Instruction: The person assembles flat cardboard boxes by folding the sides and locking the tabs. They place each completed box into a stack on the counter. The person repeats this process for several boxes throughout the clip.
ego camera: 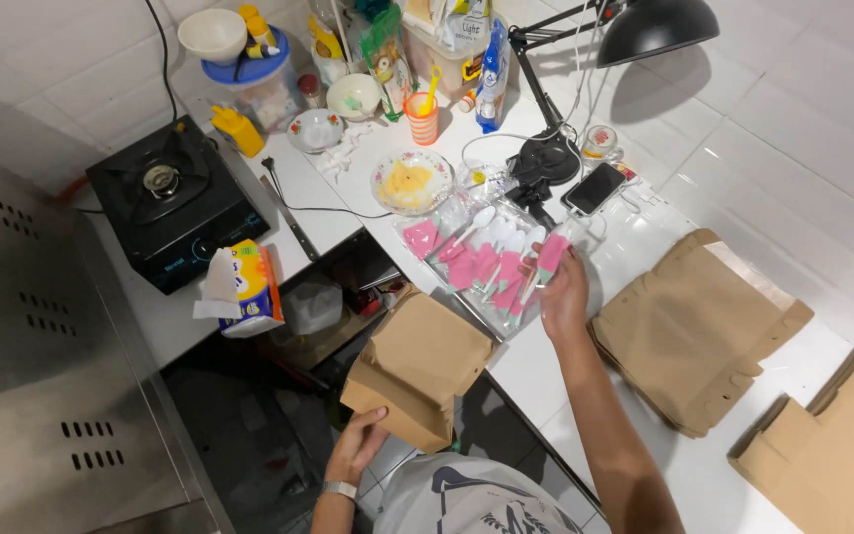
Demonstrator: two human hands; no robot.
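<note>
So the left hand (pixel 356 445) is gripping the bottom corner of a brown paper bag (pixel 417 368), fingers curled under it, holding it out past the table edge over the gap beside the counter; the bag is matte, creased kraft paper with its mouth tilted up toward the table. The right hand (pixel 562 294) is closing around a pink-wrapped plastic spoon pack (pixel 552 255), lifting it at the end of a row of matching pink packs with white spoons (pixel 486 262) lying in a clear, glossy tray (pixel 467 213). Just right of that hand, a flat stack of more paper bags (pixel 694 331) with scalloped edges is sitting on the white table (pixel 644 232), and another stack (pixel 832 455) is poking in at the far right corner. Behind the tray there's a flowered plate with yellow scraps (pixel 411 182), an orange striped cup (pixel 422 117), a black desk lamp (pixel 644 30) and a phone (pixel 595 188). Off to the left a black gas stove (pixel 172 198) and an orange and blue tissue pack (pixel 247 287) are crowding the counter.
</note>
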